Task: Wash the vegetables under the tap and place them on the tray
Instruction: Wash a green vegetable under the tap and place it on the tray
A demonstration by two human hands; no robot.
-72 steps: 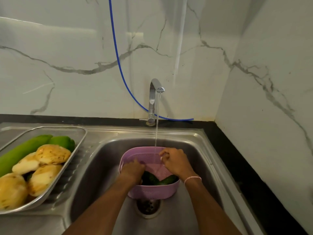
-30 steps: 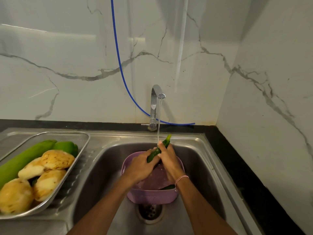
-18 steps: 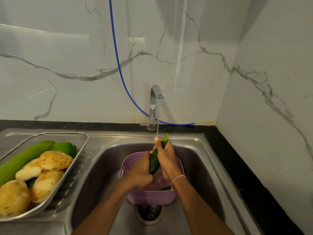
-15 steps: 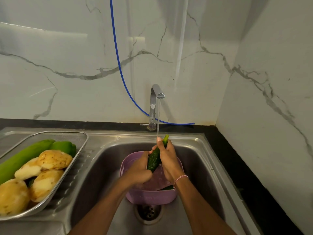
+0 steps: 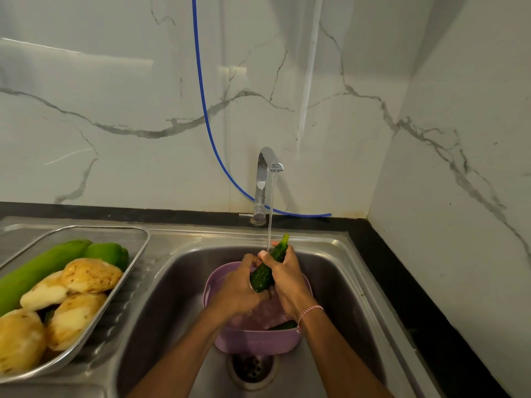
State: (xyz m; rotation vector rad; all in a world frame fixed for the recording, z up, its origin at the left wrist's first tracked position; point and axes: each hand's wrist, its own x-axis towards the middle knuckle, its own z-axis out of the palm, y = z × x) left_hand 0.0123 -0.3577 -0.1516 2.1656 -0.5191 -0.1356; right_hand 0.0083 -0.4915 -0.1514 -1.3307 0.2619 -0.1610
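One cucumber (image 5: 263, 277) is under observation: dark green, bumpy speckled skin glistening wet, narrowing to a paler yellow-green stem end. We note it stands tilted, stem end up and away from the person, clasped between both hands above the basin.

The left hand (image 5: 240, 285) curls round its lower, thicker end. The right hand (image 5: 287, 280) wraps the upper half from the other side, fingers closed on it, with only the stem tip poking out above them. A red-and-white thread bracelet (image 5: 309, 311) sits on the right wrist.

The water stream (image 5: 270, 222) falls from the tap (image 5: 263, 179), straight beyond the hands, and lands at the fingertips just beside the cucumber's upper part.

Directly beneath the hands we record a purple basket (image 5: 255, 341) standing in the sink (image 5: 172, 297). A second green vegetable (image 5: 283, 326) lies inside it under the right wrist. The drain (image 5: 251, 367) shows below the basket, between the forearms.

Well to the left of the left hand, a metal tray (image 5: 138, 248) rests on the drainboard. It holds yellowish potatoes (image 5: 90, 274), a long green gourd (image 5: 37, 271) and a green pepper (image 5: 107, 252).

A blue hose (image 5: 201, 96) hangs down the marble wall behind the tap.
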